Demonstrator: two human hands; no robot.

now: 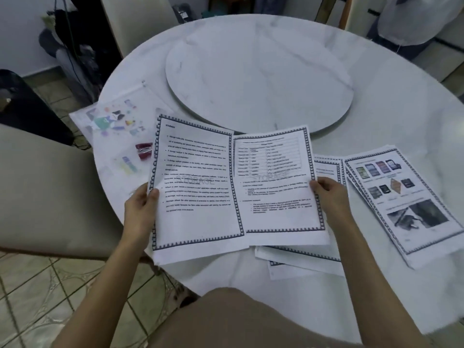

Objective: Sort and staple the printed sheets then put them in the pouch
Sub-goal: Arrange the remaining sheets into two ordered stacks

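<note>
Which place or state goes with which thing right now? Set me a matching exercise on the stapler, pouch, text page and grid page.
Things:
1 stapler
2 pouch
3 text page
4 grid page

Places or states:
A held in the right hand
B held in the left hand
C at the left edge of the table
D red, just left of the text page

Pairs: 1-D, 2-C, 3-B, 4-A

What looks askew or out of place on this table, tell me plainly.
Nothing is spilled or torn. The clear pouch overhangs the left rim of the table, with the red stapler on it. The loose sheets under the held pages lie fanned and crooked, as does the right stack.
</note>
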